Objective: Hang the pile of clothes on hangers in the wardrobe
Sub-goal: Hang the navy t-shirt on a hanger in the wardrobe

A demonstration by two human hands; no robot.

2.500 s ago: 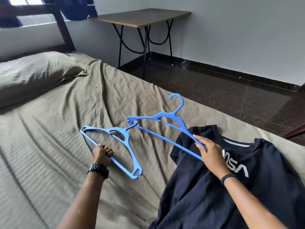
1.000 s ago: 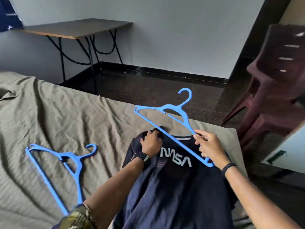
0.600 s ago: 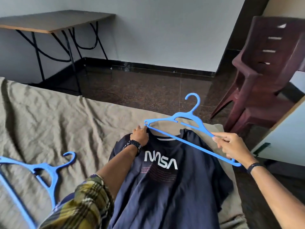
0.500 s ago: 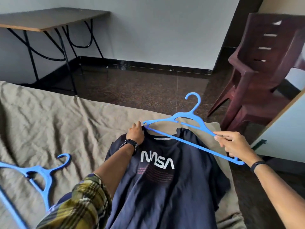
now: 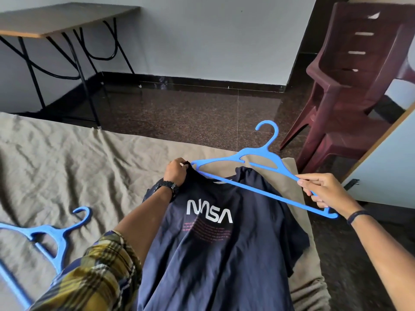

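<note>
Navy NASA T-shirt (image 5: 215, 248) lies front-up on the olive bedsheet (image 5: 67, 167), collar toward the far edge of the bed. Left hand (image 5: 176, 172) has its fingers curled, pinching the shirt's left shoulder at the collar and lifting it slightly. Right hand (image 5: 325, 191) pinches the right end of a blue plastic hanger (image 5: 253, 189) between thumb and fingers; other fingers loosely curled round the lower bar. Hanger is held above the collar, hook pointing far, its left tip touching the shirt beside the left hand. Second blue hanger (image 5: 51, 234) lies flat on the sheet, near left, well apart from the shirt. Maroon plastic chair (image 5: 350, 86) stands far right on the floor; table (image 5: 62, 19) far left.
</note>
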